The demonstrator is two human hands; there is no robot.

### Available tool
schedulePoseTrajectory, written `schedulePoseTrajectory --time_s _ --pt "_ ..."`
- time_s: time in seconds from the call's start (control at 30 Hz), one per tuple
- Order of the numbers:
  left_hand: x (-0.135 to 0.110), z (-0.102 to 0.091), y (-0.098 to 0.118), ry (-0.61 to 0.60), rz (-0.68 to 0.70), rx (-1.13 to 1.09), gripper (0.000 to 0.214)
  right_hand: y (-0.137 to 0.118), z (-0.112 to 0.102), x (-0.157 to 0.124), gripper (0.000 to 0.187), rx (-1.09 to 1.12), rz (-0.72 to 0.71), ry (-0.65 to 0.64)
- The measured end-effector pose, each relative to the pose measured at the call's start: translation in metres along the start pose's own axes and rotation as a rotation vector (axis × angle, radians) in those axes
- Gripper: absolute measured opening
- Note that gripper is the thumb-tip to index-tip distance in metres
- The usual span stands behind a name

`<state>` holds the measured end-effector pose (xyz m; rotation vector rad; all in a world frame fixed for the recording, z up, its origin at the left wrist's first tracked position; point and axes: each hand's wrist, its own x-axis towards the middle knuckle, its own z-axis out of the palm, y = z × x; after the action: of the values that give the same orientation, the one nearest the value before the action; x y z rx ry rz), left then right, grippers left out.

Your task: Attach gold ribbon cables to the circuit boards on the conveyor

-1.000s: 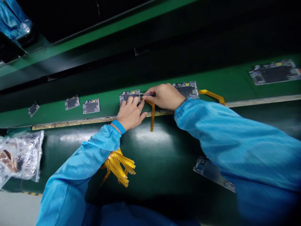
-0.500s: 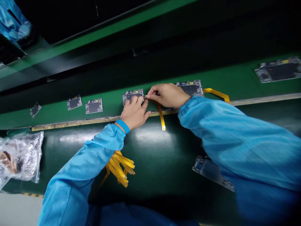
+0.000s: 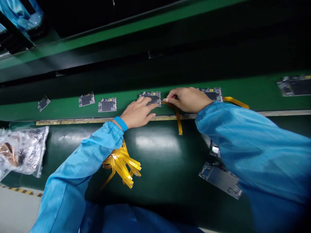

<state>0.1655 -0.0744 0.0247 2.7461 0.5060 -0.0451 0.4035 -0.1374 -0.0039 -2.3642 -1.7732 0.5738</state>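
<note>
Partly under the left hand [image 3: 137, 113] lies a board [image 3: 155, 98]

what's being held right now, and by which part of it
The right hand pinches an orange ribbon near its end closest to the board. The left hand lies partly over that board, gripping nothing.

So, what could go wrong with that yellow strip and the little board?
The strip at the right hand reaches past the pale edge, so a bump might bend or tug it. The left hand has fingers on the board, and pushing too hard could perhaps shift or scratch it. The left sleeve crosses over part of the yellow pile and might snag some.
</note>
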Motion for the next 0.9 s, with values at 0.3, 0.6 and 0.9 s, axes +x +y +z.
schedulePoseTrajectory --time_s 0.3,0.6,0.9 --pt "-0.082 -0.038 -0.066 0.154 -0.116 -0.034 0.036 -0.019 -0.014 -0.020 0.018 0.034 0.064 0.052" --pt "-0.142 -0.026 -0.087 0.112 -0.254 -0.029 0.031 -0.107 0.030 -0.057 0.026 0.257 -0.596 -0.130" --pt "-0.157 -0.014 -0.075 0.010 -0.245 -0.059 0.025 -0.191 0.057 -0.090 0.017 0.106 -0.699 -0.347"
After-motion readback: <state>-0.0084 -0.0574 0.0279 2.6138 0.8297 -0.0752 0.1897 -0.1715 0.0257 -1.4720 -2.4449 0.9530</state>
